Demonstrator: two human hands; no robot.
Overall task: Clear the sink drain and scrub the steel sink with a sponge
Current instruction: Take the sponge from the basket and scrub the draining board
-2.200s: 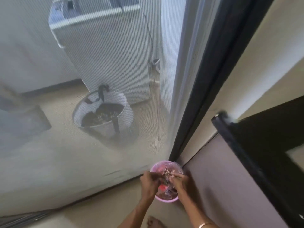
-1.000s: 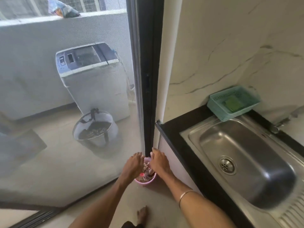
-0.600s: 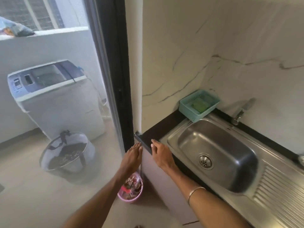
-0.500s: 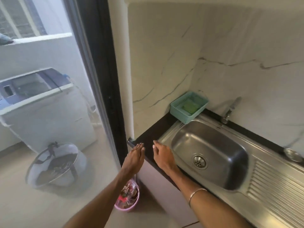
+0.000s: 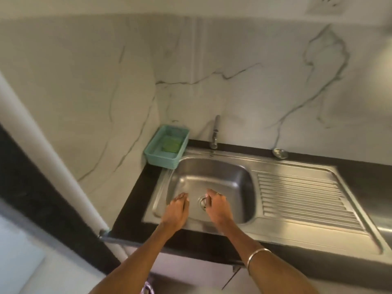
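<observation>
A steel sink (image 5: 220, 177) with a ribbed drainboard (image 5: 301, 200) is set in a black counter. Its round drain (image 5: 202, 203) shows between my two hands. My left hand (image 5: 177, 211) hovers over the basin's front left, fingers together and extended, holding nothing. My right hand (image 5: 216, 206) is just right of the drain, fingers loosely curled, its thumb partly covering the drain; nothing shows in it. A green sponge (image 5: 170, 144) lies in a teal basket (image 5: 159, 158) at the sink's back left corner.
A steel tap (image 5: 214, 132) rises behind the basin against the marble wall. A small round steel strainer (image 5: 280, 153) lies on the counter at the back. A black door frame (image 5: 31, 187) stands at the left. A pink bin's edge (image 5: 147, 289) peeks out below.
My hands left the pink bin on the floor, rose past the counter's corner and came over the sink basin. The view swung right from the glass door to the sink.
</observation>
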